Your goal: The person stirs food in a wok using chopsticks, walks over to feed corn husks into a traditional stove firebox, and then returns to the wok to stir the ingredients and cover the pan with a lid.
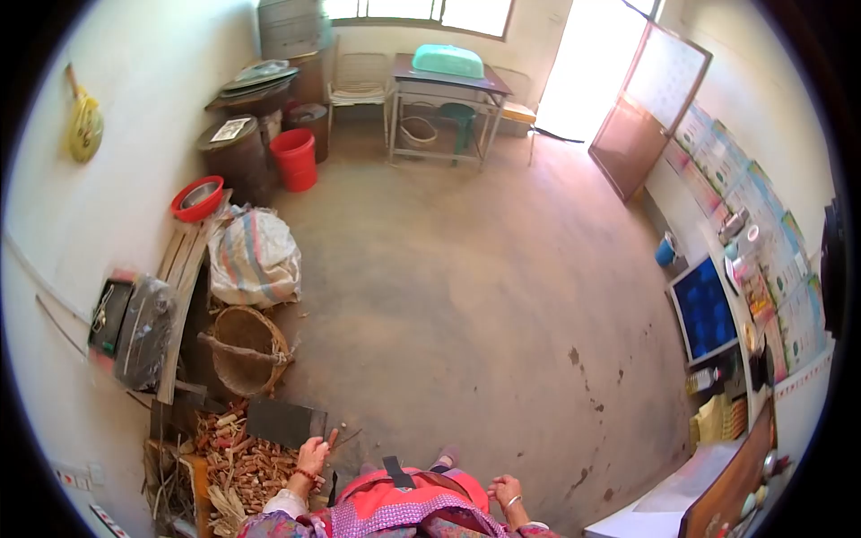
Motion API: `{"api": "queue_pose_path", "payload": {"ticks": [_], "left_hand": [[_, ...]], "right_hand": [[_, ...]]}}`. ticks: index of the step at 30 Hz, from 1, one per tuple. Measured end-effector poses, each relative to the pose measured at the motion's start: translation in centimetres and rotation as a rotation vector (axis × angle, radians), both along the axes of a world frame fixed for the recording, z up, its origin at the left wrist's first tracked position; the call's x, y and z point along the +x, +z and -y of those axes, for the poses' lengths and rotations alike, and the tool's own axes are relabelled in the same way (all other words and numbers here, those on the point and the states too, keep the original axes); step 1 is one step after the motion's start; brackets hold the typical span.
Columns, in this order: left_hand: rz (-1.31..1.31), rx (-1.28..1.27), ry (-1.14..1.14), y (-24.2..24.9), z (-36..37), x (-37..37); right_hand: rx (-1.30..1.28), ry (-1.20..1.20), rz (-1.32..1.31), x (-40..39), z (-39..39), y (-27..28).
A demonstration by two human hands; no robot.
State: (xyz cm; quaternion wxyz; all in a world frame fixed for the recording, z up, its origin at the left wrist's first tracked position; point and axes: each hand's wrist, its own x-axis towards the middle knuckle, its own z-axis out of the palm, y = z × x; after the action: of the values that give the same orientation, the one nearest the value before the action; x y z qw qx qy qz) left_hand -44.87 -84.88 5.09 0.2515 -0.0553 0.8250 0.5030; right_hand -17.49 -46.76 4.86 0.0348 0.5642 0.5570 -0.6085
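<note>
Low on the left, my left hand (311, 455), with a red bracelet at the wrist, has its fingers curled beside a short reddish-brown piece (333, 438). What it grips is too small to make out. Just beyond it lies a dark flat panel (280, 422), next to a heap of corn cobs and husks (256, 471). My right hand (504, 490), wearing a light bangle, hangs over the floor at my right side with loosely bent fingers and nothing visible in it. A red and purple checked garment (377, 511) covers my lap between the hands.
A wicker basket (247, 350), a white woven sack (257, 258) and a wooden bench (186, 269) line the left side. Red bucket (294, 161) and table (496, 82) stand farther back. On the right are a screen-like panel (705, 310), shelves and an open door (647, 108).
</note>
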Motion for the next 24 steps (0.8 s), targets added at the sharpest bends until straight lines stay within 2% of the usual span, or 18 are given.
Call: {"api": "queue_pose_path", "payload": {"ticks": [1, 4, 5, 6, 7, 8, 9, 11, 15, 17, 19, 21, 24], "left_hand": [[-0.002, -0.010, -0.021, 0.7, -1.7, -0.3], [0.275, 0.423, 0.116, 4.8, -8.9, 0.6], [0.278, 0.411, 0.087, 6.1, -11.0, 1.7], [0.412, 0.561, 0.113, 7.3, -12.8, 2.6], [0.548, 0.708, 0.144, 8.0, -14.6, 3.3], [0.629, 0.702, 0.117, 8.3, -16.1, 4.2], [0.677, 0.803, 0.062, 7.0, -16.9, 5.0], [0.692, 0.727, -0.084, 2.7, -18.1, 5.5], [0.610, 0.605, -0.166, 8.5, -23.5, 5.2], [0.611, 0.450, -0.109, 10.4, -25.2, 4.3], [0.613, 0.452, -0.068, 11.8, -27.0, 3.5], [0.623, 0.454, -0.018, 12.0, -29.1, 2.7], [0.568, 0.410, -0.193, 10.0, -33.3, 1.1]], "right_hand": [[0.013, 0.010, 0.011, -0.6, -0.7, 0.4], [0.026, 0.016, 0.006, -0.5, -4.2, -0.9], [0.029, 0.035, -0.009, -0.1, -5.6, -1.7], [0.021, 0.007, -0.015, 0.1, -7.0, -1.9], [0.023, -0.009, -0.045, 0.2, -8.6, -1.9], [0.028, -0.023, -0.074, 0.5, -10.3, -1.8], [0.024, -0.044, -0.078, 0.8, -11.9, -1.4], [0.037, -0.118, -0.089, 1.3, -15.1, -0.6], [0.080, -0.238, -0.090, 3.1, -20.9, -0.7], [0.075, -0.308, -0.113, 3.1, -23.2, -0.6], [0.072, -0.355, -0.157, 2.2, -25.4, -0.4], [0.085, -0.368, -0.211, 0.3, -27.7, 0.8], [0.136, -0.330, -0.276, -2.8, -31.3, 2.5]]}}
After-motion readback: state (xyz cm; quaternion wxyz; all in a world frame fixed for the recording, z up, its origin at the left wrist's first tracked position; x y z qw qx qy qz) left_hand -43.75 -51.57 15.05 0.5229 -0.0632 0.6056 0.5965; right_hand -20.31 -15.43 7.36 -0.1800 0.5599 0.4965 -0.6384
